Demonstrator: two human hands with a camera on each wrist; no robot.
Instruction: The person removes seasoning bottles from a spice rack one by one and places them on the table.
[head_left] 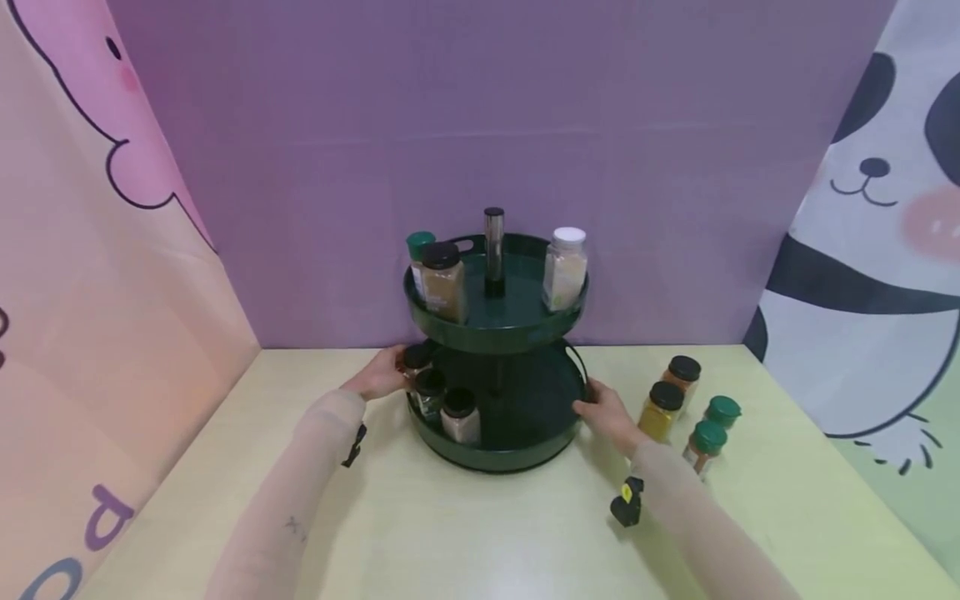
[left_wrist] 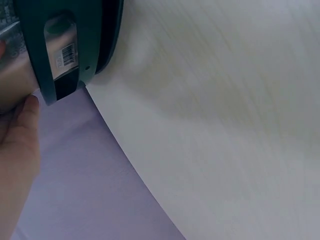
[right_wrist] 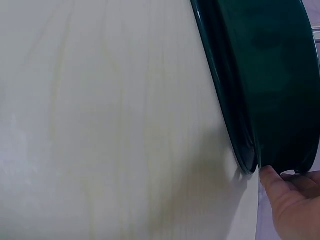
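Observation:
A dark green two-tier round tray stand point(head_left: 498, 458) stands on the table. At its left side, my left hand point(head_left: 381, 373) holds a black-lidded spice jar point(head_left: 416, 358) at the lower tier's rim; in the left wrist view, thumb and a fingertip are against the jar point(left_wrist: 17, 75). My right hand point(head_left: 606, 410) grips the lower tier's right edge by its handle, thumb on the outer wall point(right_wrist: 280, 100) in the right wrist view. Two more black-lidded jars, one dark point(head_left: 430, 398) and one pale point(head_left: 461, 421), sit at the lower tier's front left.
On the upper tier stand a green-lidded jar point(head_left: 420, 250), a brown black-lidded jar point(head_left: 444, 283) and a white-lidded jar point(head_left: 565, 271) around a metal post point(head_left: 494, 246). Several jars, including a yellow one point(head_left: 660, 412) and a green-lidded one point(head_left: 705, 446), stand beside my right forearm. A purple wall point(head_left: 337, 208) rises behind.

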